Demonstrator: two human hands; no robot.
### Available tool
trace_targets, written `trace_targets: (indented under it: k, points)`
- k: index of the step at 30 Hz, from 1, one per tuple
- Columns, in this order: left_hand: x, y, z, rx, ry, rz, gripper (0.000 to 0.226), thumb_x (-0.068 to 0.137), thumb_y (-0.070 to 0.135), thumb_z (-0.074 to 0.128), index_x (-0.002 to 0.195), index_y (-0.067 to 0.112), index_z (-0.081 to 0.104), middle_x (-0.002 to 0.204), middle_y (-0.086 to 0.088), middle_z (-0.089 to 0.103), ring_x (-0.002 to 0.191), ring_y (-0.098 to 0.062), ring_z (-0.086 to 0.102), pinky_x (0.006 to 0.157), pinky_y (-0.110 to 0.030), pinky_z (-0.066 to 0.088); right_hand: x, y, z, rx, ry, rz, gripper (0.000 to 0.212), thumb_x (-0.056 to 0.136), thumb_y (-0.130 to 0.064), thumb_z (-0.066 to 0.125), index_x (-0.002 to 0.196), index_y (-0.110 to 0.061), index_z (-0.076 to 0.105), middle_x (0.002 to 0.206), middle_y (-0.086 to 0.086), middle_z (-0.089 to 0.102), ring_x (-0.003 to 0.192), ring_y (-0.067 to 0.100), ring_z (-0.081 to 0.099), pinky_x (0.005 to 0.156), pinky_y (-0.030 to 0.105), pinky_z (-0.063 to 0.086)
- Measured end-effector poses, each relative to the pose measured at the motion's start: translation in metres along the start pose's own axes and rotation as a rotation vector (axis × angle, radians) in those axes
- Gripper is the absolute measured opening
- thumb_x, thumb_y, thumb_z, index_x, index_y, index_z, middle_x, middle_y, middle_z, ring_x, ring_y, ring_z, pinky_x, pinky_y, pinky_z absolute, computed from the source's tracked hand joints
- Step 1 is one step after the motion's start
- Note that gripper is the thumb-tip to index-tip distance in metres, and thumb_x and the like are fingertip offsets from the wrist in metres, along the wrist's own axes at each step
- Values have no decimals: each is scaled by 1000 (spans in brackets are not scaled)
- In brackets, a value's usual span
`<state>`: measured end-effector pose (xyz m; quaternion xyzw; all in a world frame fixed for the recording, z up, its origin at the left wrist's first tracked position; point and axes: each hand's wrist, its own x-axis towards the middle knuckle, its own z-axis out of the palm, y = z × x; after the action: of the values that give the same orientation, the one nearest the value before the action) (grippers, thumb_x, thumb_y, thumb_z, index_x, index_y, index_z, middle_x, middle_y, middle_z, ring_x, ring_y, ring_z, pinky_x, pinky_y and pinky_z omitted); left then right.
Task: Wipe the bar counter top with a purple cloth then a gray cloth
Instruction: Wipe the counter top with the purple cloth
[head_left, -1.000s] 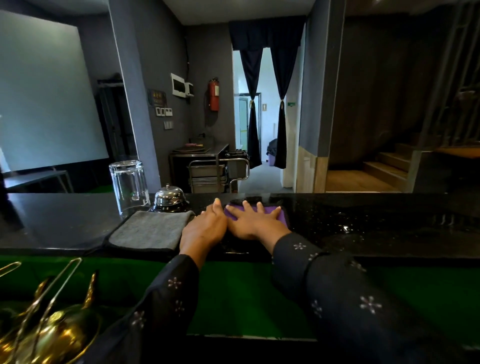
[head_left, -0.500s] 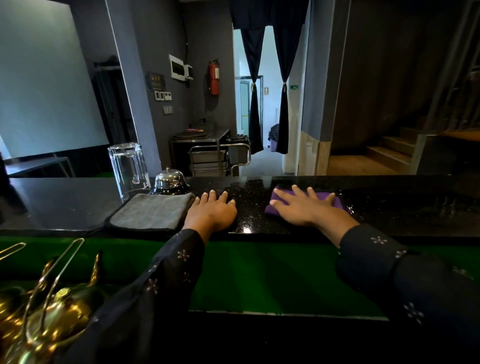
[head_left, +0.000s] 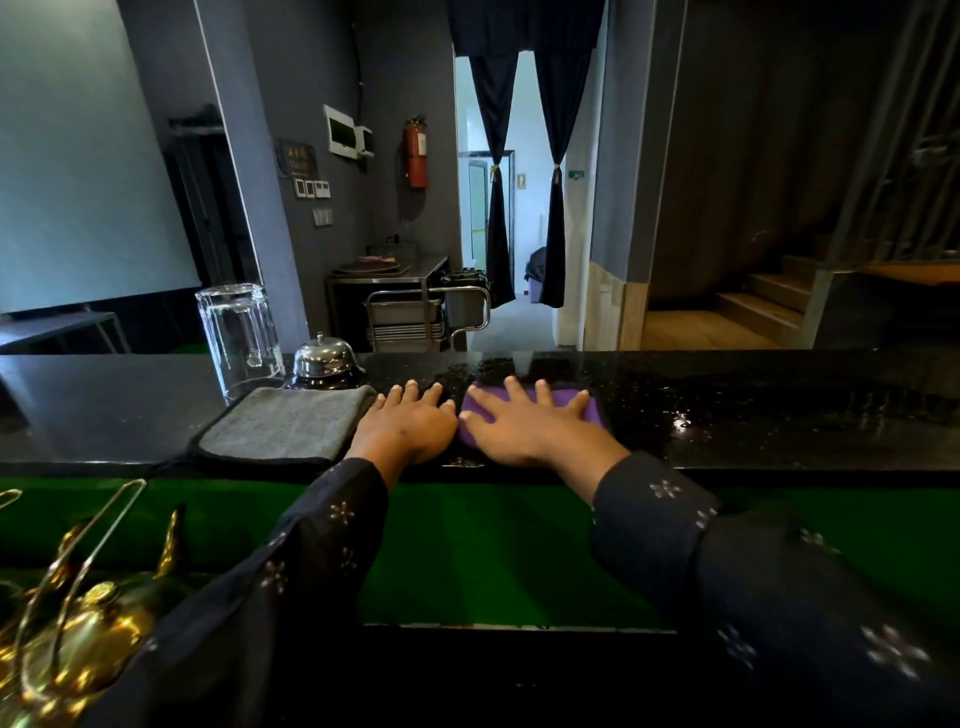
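My right hand (head_left: 530, 426) lies flat with spread fingers on the purple cloth (head_left: 584, 408), pressing it onto the black bar counter top (head_left: 753, 410). Only the cloth's right and left edges show around the hand. My left hand (head_left: 410, 423) rests flat on the counter just left of it, fingers apart, holding nothing. The folded gray cloth (head_left: 283, 426) lies on the counter directly left of my left hand, its right edge close to my fingers. Wet streaks glisten on the counter to the right.
An upturned clear glass (head_left: 239, 338) and a silver call bell (head_left: 324, 358) stand behind the gray cloth. Gold bar tools (head_left: 67, 613) sit at the lower left over a green surface (head_left: 488, 545) below the counter. A metal trolley (head_left: 426, 312) stands beyond the bar.
My right hand slid the purple cloth right along the counter, then back left next to my left hand. My left hand stayed beside the gray cloth.
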<state>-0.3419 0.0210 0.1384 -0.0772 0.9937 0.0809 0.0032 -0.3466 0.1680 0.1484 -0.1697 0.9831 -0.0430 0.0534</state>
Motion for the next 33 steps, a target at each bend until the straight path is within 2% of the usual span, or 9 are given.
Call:
trace_targets:
  k: [4,8,12,16,19,24,28,31,33]
  points:
    - [4,-3,1,-10,-3,16,57,99,43,14,152,23,6,160,-8,0,147,-26,-1,118,-43,-1,-21,28,7,-26,9,-162,58,91,-70,15,145,-56,0,161,-10,-10,148,27,-8,107,70,-10]
    - [2,0,1,-27,17,14,57,99,43,15,152,24,7,160,-8,0,147,-25,-1,118,-40,-1,0,72,-10,12,-4,13,59,92,-69,14,147,-53,1,162,-7,-8,148,29,-6,107,72,-7]
    - [-2,1,-1,-38,6,9,57,99,44,16,152,25,8,160,-8,1,147,-25,0,118,-40,-1,23,52,-11,6,-3,101,63,92,-68,14,150,-47,-1,162,0,-9,147,36,-9,106,73,-9]
    - [-4,0,-15,-19,-11,-12,64,97,50,22,152,20,5,160,-10,7,146,-28,8,117,-43,6,3,44,-4,-13,-21,-89,59,94,-66,15,148,-50,0,162,-4,-10,148,30,-9,109,67,-10]
    - [4,-1,-14,-59,11,-38,67,98,49,21,152,12,5,160,-12,4,147,-28,6,117,-42,4,-1,52,-6,-24,-54,-167,55,95,-64,16,146,-54,0,161,-9,-10,149,24,-8,111,64,-9]
    - [15,-2,1,-73,23,-20,62,100,39,14,151,5,7,159,-13,0,147,-23,0,118,-37,-1,60,20,-11,-29,-47,-152,52,97,-61,8,147,-52,-1,162,-5,-10,148,29,-9,108,68,-10]
    - [29,-12,4,-11,-5,15,58,99,32,12,151,6,8,160,-13,0,147,-25,1,118,-40,1,116,-11,-14,-52,-65,-157,54,96,-61,12,148,-50,-1,162,-3,-10,147,34,-9,105,74,-8]
    - [26,-13,1,-42,-22,12,59,100,38,13,152,11,6,160,-9,-1,147,-21,-1,118,-37,0,131,2,-18,-29,-68,-193,57,95,-64,14,149,-48,3,163,-2,-4,148,33,-6,110,68,-5]
    - [21,-11,-2,-69,-15,14,59,101,40,15,152,12,5,160,-7,-1,147,-19,-1,117,-36,-1,138,38,-19,8,-37,-134,61,92,-69,12,149,-49,7,162,-3,1,148,33,-1,111,67,-3]
